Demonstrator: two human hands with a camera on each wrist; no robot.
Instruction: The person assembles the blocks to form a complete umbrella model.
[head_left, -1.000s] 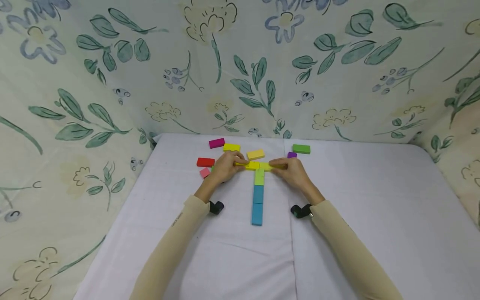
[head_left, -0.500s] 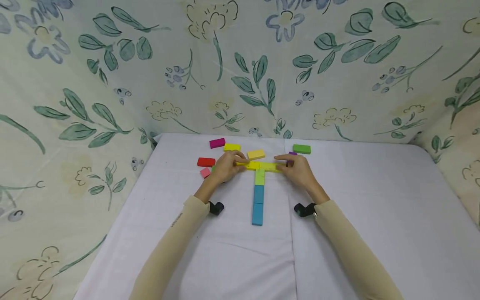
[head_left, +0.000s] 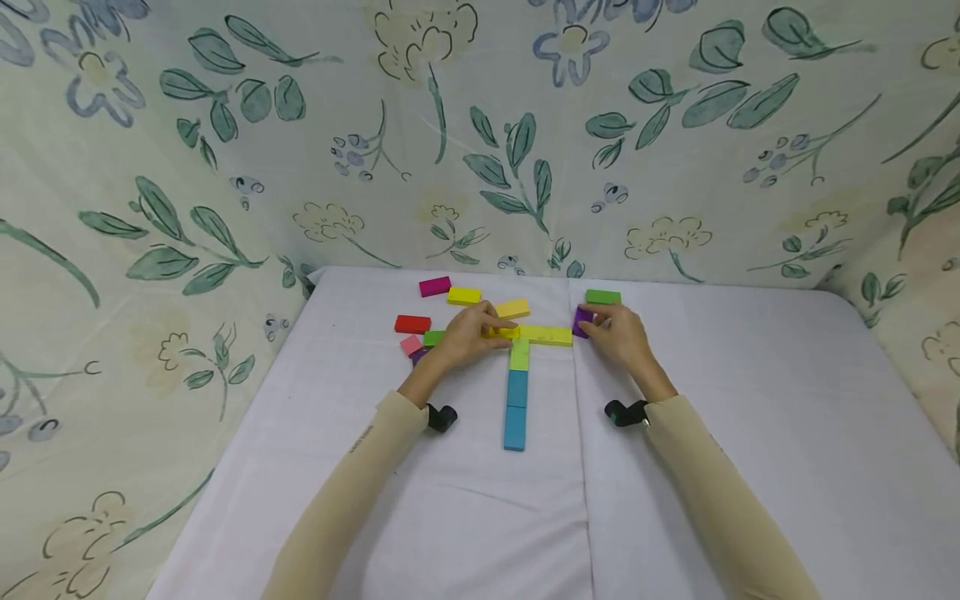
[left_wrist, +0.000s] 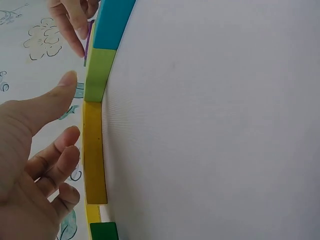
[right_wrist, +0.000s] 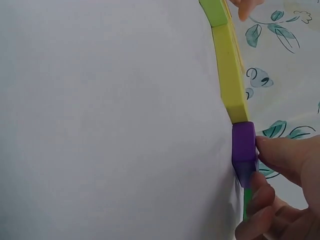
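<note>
Wooden blocks form a T on the white cloth. Its stem has two blue blocks and a lime block; two yellow blocks lie end to end across the top. My left hand hovers over the left part of the crossbar, thumb and fingers apart beside the deeper yellow block in the left wrist view. At the crossbar's right end, my right hand pinches a purple block between thumb and fingers. That block is close to the end of the yellow one.
Behind the crossbar lies a pale orange block. Magenta, yellow, red, pink and green blocks sit at the left. Another green block lies beyond my right hand. A floral cloth hangs behind the table.
My right hand has let go of the right yellow block, moved right and taken hold of the purple block, which now stands turned. My left hand has shifted slightly right, off its yellow block.
</note>
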